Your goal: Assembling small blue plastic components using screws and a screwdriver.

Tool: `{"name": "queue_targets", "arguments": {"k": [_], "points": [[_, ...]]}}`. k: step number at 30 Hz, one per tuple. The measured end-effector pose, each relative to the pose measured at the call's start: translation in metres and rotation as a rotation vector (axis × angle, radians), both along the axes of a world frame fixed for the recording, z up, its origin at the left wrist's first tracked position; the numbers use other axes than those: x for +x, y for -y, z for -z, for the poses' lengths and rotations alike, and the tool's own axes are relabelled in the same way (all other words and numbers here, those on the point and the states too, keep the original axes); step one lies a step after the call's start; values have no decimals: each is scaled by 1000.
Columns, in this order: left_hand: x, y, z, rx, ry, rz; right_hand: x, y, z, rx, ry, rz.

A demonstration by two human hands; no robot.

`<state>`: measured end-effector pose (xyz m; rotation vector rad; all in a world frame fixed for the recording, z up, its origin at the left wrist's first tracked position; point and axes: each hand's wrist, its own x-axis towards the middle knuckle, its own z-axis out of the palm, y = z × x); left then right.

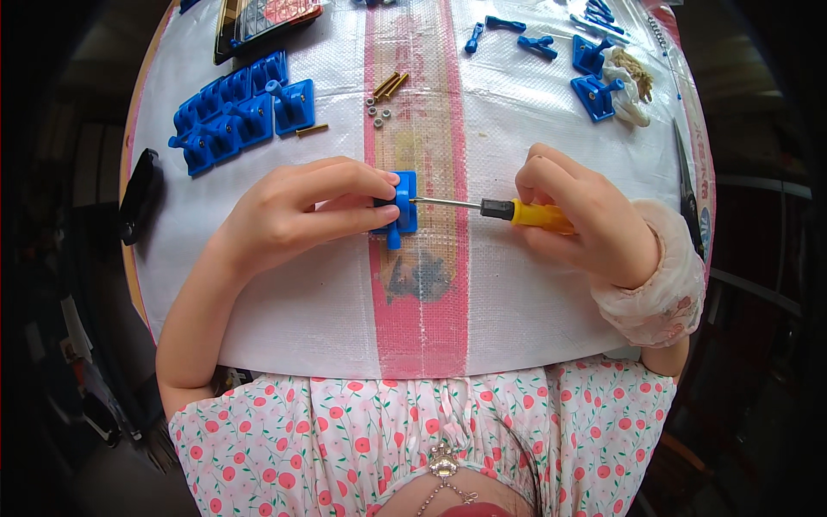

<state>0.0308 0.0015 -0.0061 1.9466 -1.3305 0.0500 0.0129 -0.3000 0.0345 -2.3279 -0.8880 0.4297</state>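
Observation:
My left hand (297,202) grips a small blue plastic bracket (407,185) with a peg-like lever pointing toward me, holding it down on the woven sheet. My right hand (594,215) is wrapped around the yellow and black handle of a screwdriver (530,214). Its metal shaft lies level, and the tip meets the right side of the bracket, where a small brass-coloured screw end shows. Beyond my hands lie brass screws (392,85) and several small nuts (379,113). One more brass screw (312,130) rests near the grouped brackets.
Rows of blue brackets (228,121) stand at the far left, near a black tray (267,26) and a black object (141,196). At the far right are loose blue levers (538,46), two brackets (594,96), a crumpled plastic bag (633,82) and dark scissors (687,185).

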Motion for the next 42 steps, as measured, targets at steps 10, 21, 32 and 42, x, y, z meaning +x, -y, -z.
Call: {"name": "queue_targets", "arguments": {"k": [10,21,32,42], "points": [[3,-4,0,30,59,23,2,-2,3,3,86,-22],[6,-6,3,-8,37,36,7,3,2,154,186,17],[6,-9,5,-18,-10,24,9,1,0,154,52,46],[5,-8,4,-6,-22,15,9,8,-1,195,-98,203]]}}
